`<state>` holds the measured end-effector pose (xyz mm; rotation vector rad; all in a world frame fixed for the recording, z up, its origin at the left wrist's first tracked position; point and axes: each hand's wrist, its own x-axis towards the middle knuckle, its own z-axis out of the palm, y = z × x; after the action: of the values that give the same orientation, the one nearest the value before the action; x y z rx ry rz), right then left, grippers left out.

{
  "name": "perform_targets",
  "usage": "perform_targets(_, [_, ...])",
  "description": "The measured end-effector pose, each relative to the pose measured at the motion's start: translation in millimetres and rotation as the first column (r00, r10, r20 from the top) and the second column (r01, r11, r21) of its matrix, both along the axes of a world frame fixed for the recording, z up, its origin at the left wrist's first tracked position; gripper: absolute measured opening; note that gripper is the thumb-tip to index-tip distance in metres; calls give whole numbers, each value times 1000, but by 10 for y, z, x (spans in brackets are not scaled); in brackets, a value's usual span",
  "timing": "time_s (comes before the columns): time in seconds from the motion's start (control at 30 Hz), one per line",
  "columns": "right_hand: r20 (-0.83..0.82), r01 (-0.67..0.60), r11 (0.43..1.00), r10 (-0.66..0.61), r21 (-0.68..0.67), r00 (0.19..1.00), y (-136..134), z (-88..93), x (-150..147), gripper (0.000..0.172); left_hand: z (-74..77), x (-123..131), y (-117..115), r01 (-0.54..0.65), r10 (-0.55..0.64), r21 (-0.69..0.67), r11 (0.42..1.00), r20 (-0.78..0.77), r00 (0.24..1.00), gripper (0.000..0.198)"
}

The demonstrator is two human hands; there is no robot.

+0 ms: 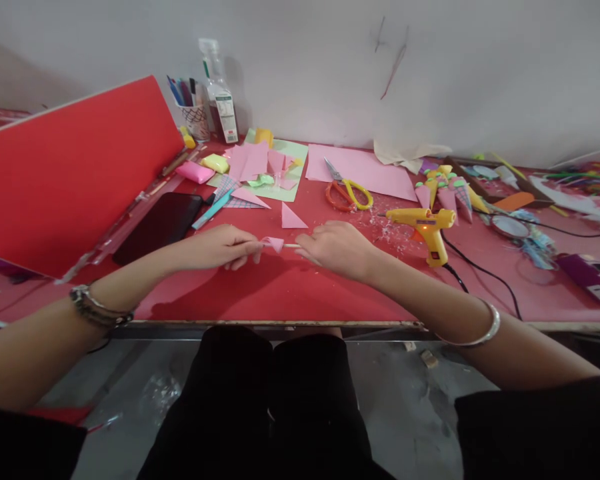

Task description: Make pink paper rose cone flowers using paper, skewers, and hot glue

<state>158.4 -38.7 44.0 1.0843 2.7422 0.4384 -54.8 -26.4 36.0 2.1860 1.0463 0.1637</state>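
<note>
My left grip [233, 247] pinches the curled pink paper [274, 244]; my right grip [336, 249] holds the thin stick [291, 246]. Paper sits between both grips. Best: light pinch, stick steady, curl snug, no creases.

Over a table [280, 293], a paper roll [274, 244] and stick [292, 246] lay between the left hand [227, 247] and right hand [337, 248]. Just beyond was a paper triangle [292, 218]; behind and rightward, scissors [350, 192] overlapped a paper sheet [385, 179]. Leftward lay a phone [157, 227], with a pen cup [195, 123] and bottle [225, 113] behind. To the right was a glue gun [433, 237]; behind it were paper cones [447, 198], apparently beside a tray [543, 201].
</note>
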Motion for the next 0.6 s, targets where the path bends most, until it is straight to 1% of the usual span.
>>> perform_targets(0.07, [22, 31, 999, -30, -34, 999, 22, -28, 39, 26, -36, -52, 40, -15, 18, 73, 997, -44, 999, 39])
perform_targets(0.17, [61, 129, 989, -124, -79, 990, 36, -40, 97, 28, -79, -132, 98, -21, 79, 261, 965, -215, 973, 42])
perform_targets(0.23, [83, 203, 973, -195, -106, 977, 39, -26, 131, 31, -104, -169, 126, -19, 164, 390, 921, -341, 926, 45])
perform_targets(0.3, [86, 268, 955, -258, -130, 962, 48, -4, 155, 33, -128, -183, 143, -26, 255, 465, 885, -436, 863, 47])
perform_targets(0.37, [59, 328, 932, -323, -153, 945, 72, 11, 163, 34, -143, -177, 146, -24, 308, 494, 869, -504, 807, 47])
perform_targets(0.43, [3, 369, 914, -374, -167, 927, 115, 9, 151, 34, -144, -160, 138, -14, 334, 506, 863, -549, 766, 44])
perform_targets(0.5, [-74, 375, 913, -390, -163, 918, 178, -11, 122, 33, -133, -146, 122, -22, 344, 503, 864, -559, 754, 41])
perform_targets(0.6, [-224, 372, 923, -384, -97, 896, 284, -64, 59, 31, -115, -148, 95, -80, 351, 468, 880, -528, 773, 40])
